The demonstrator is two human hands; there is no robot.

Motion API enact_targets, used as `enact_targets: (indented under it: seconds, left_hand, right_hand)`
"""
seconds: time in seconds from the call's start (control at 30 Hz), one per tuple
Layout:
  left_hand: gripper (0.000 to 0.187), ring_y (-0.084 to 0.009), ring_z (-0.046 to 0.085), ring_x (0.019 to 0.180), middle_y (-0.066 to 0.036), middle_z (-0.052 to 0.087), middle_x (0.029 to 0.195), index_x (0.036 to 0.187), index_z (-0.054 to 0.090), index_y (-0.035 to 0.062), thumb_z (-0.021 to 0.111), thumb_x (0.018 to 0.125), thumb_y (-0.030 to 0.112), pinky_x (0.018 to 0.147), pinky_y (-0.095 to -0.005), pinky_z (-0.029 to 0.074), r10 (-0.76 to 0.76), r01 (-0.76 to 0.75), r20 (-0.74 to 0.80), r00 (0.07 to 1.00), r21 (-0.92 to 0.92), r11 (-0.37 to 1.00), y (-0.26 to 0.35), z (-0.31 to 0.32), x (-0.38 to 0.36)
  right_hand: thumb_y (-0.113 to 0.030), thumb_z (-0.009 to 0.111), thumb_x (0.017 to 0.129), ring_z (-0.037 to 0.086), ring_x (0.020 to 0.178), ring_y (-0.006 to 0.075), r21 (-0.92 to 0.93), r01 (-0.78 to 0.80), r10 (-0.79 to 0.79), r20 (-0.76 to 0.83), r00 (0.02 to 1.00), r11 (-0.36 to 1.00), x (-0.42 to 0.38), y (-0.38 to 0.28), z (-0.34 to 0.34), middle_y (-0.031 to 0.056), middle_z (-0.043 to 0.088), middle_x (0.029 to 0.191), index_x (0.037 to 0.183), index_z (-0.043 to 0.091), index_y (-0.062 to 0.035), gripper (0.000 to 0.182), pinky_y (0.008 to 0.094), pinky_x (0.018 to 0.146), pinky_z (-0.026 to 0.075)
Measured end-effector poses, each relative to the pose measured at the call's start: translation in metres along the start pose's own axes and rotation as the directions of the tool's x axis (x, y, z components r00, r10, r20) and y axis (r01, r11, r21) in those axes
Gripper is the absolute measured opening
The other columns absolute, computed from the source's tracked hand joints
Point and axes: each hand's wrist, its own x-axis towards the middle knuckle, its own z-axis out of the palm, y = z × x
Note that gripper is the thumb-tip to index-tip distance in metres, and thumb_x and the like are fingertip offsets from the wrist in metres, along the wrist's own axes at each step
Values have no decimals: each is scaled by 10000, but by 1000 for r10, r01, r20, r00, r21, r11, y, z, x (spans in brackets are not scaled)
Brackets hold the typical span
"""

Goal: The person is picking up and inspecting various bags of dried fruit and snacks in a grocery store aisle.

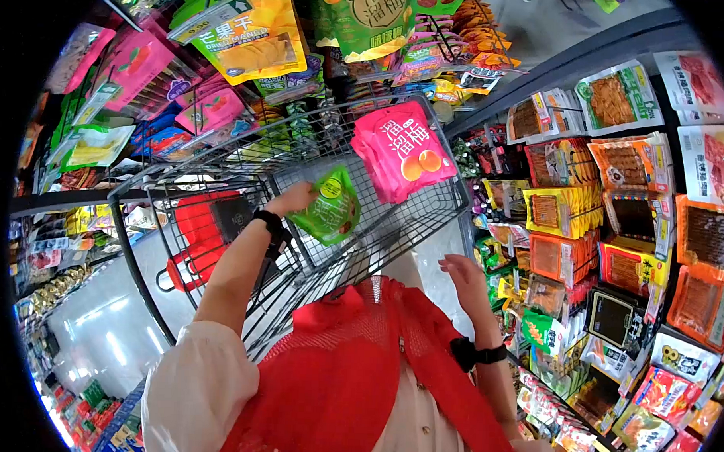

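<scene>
My left hand (296, 198) grips the left edge of a green snack bag (333, 211) over the shopping cart's basket. The bag leans above the tray-like bottom of the cart (289, 251). Pink snack bags (404, 152) with orange fruit printed on them lie at the cart's right end, apart from the green one. My right hand (462, 279) hangs just outside the cart's near right corner, holding nothing, its fingers apart. Black bands circle both wrists.
Dried mango bags (249, 39) and pink packs (144, 75) hang on racks beyond the cart. Hooks of packaged snacks (554, 209) line the right side close by. At the cart's left end sits a red item (198, 228) with a black part. Shiny floor (107, 329) shows at lower left.
</scene>
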Motion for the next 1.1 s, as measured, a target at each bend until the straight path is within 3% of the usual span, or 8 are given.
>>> enact_targets:
  seconds: [0.17,0.23,0.57,0.67,0.8,1.0,1.07,1.1]
  left_hand:
    - [286,-176,580,726,-92,596,780,893,552,-75,541,815,199,579,-348,448,-276,231,18,961,-601,765,-18,3,-5]
    - [281,-170,548,735,-79,577,868,1008,512,-33,518,829,183,639,-313,436,-346,118,-14,938,-926,358,-57,34,5]
    - [278,-163,546,749,-73,569,912,1036,484,-29,484,860,187,674,-294,435,-400,73,31,916,-993,90,-73,78,28]
    - [274,-150,554,684,-68,595,841,1007,511,-29,512,844,191,627,-290,451,-288,26,-102,952,-912,410,-95,88,47]
    - [307,-235,570,678,-148,602,770,927,549,-36,513,822,251,636,-345,444,-112,107,11,994,-398,911,-67,55,55]
    - [296,-354,558,822,-189,587,886,963,564,35,544,736,223,683,-408,446,25,-17,87,996,-88,996,-64,82,121]
    - [278,-351,564,805,-171,594,869,934,581,48,565,699,195,665,-420,454,-110,136,-278,954,77,988,-65,94,150]
    - [286,-345,557,808,-132,597,858,966,559,72,573,694,158,702,-422,446,-271,249,-406,873,-109,962,-60,91,160]
  right_hand:
    - [-90,483,851,586,853,167,-58,-85,81,-61,995,995,7,-3,-4,124,611,908,997,513,35,195,258,757,448]
    - [-90,479,852,586,862,169,-89,-92,89,-37,995,992,14,-8,1,125,612,915,1004,511,32,198,260,760,448]
    - [-108,475,854,586,871,176,-103,-155,164,83,983,983,36,38,30,120,617,918,1022,516,4,206,270,767,448]
    - [-100,471,855,585,872,175,-87,-181,190,111,976,980,36,38,36,115,616,924,1023,516,6,204,269,767,448]
    - [-99,472,855,583,873,173,-124,-168,183,123,975,978,35,47,35,116,615,926,1025,518,3,203,269,765,449]
    - [-88,457,854,574,897,174,-154,-275,295,124,948,949,34,63,29,114,607,936,1036,509,9,213,272,787,430]
    - [-65,436,854,561,919,181,-148,-326,346,137,928,934,34,75,24,125,593,964,1064,482,22,232,282,822,412]
    - [-65,436,854,561,919,181,-148,-339,358,135,924,929,32,84,22,125,593,964,1064,482,22,232,282,822,412]
